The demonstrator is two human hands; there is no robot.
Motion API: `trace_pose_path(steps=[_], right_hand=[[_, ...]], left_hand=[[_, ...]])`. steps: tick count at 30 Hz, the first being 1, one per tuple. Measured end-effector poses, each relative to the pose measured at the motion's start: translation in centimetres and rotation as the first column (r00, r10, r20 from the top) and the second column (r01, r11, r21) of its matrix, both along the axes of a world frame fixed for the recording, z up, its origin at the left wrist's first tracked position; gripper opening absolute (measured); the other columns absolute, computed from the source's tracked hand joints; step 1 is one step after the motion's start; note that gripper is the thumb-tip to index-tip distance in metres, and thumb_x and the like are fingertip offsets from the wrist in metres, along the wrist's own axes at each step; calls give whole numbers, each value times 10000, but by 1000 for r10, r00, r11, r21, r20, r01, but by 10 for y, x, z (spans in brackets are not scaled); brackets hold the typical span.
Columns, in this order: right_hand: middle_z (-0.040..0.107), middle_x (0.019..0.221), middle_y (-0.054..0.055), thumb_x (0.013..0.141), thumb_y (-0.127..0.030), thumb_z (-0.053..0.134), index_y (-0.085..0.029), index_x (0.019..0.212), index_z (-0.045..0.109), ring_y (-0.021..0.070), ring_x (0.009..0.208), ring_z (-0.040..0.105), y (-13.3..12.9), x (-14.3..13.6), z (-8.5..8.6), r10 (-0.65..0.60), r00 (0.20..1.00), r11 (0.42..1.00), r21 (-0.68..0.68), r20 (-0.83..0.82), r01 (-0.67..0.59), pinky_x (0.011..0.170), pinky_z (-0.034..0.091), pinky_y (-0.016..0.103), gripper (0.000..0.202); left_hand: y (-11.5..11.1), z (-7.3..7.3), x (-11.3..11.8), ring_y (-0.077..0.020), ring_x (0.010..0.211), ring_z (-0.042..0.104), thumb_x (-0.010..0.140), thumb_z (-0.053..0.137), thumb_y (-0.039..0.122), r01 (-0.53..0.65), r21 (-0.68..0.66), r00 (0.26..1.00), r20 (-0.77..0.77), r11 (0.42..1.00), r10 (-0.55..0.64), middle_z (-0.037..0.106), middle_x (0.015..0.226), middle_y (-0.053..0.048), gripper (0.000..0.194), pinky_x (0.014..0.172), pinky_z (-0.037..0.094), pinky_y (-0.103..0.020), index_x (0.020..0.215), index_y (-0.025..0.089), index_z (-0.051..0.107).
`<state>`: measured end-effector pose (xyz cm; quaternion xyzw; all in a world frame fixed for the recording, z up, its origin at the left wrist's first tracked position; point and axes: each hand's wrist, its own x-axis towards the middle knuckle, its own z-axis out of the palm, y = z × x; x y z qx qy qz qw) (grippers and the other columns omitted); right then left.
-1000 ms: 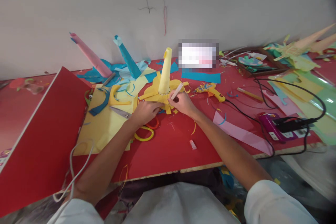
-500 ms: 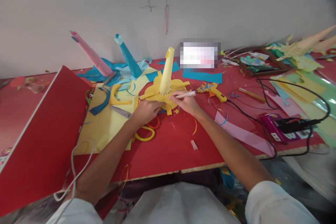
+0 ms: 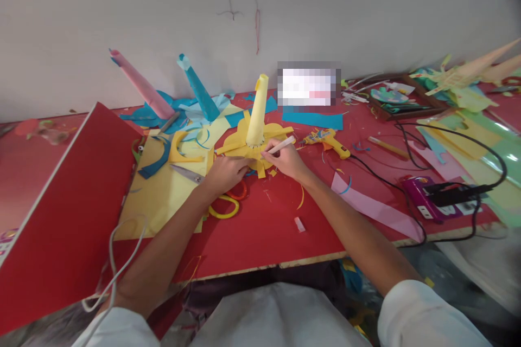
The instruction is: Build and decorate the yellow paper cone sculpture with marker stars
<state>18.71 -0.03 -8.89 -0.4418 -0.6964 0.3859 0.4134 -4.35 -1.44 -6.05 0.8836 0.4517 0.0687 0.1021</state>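
Note:
A yellow paper flower (image 3: 234,142) lies on the red table, and a pale yellow paper cone (image 3: 258,114) stands upright at its centre. My right hand (image 3: 288,161) is closed around a whitish pen (image 3: 280,145), tilted with its lower end near the flower by the cone's base; the tip is too small to make out. At the flower's near left edge, my left hand (image 3: 227,173) is closed on the paper, fingertips partly hidden. Scissors (image 3: 224,207) with red and yellow handles lie beneath my left wrist, blades pointing left over yellow sheets (image 3: 163,200).
Right of the flower lies a yellow glue gun (image 3: 334,143), its black cord running to a purple power box (image 3: 431,200). Blue (image 3: 199,89) and pink (image 3: 142,84) cones lean at the back left. A red board (image 3: 65,211) rises at left. An eraser (image 3: 299,224) lies near the front.
The pen has tilted more steeply in my right hand, its upper end swinging left and up. My left hand and the flower stay nearly in place.

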Motion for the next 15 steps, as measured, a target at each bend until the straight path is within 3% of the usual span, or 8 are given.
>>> trace_pose_path(steps=[15], right_hand=[[547,620,-26,875,-603,690,-218,715,543,124,573,452,-1,-1,0,54,998,998,-15,12,-53,553,332,283,442]], left_hand=[[1,-3,-1,-222,907,757,953,470,163,13,16,1000,25,1000,-13,818,1084,-52,422,750,532,-299,1247,253,759]])
